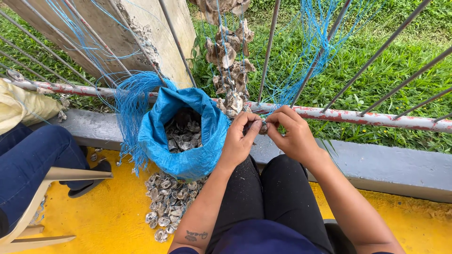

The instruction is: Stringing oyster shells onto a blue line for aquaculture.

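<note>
While seated at the railing (358,117), the person pinches a small oyster shell (262,127) between both hands in the head view: left hand (239,138) and right hand (293,134), fingers closed on it, just above the knees. Its long axis cannot be told; the fingers hide most of it. Risk, as judged: the blue twine (308,61) could slip or snag on the shell edge, dropping the shell beside the blue sack (188,136) onto the yellow floor (108,216).

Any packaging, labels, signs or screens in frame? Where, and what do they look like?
Blue woven sack: on the yellow floor by the railing, left of the hands, open top rolled down, holding shells.
Pale yellow bag: left edge, by another person's knee, crumpled, partly out of frame.
No labels, signs or screens visible.
</note>
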